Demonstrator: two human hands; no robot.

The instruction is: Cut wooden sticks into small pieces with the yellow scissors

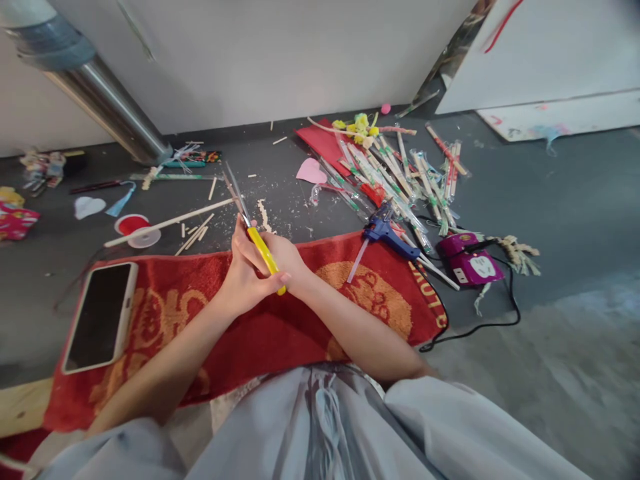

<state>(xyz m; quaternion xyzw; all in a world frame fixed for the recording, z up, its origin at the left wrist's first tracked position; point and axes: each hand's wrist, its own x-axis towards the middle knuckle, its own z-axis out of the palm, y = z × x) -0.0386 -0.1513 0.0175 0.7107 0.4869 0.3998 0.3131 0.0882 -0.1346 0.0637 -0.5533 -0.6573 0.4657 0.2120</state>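
Clasping a yellow-handled cutter (pixel 263 251) in left hand (pixel 246 270), tucking right hand (pixel 289 259) alongside with grip unclear. Pointing forward, at the tip of a wooden stick (pixel 170 223) running leftward, nearer left hand.

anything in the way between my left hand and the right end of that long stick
Only the metal blades of the yellow-handled tool, between the left hand and the long stick's right end; no loose item visibly blocks it.

red towel (pixel 245 340) | right edge: letters (pixel 427 291) "LO" | neighbouring characters unclear
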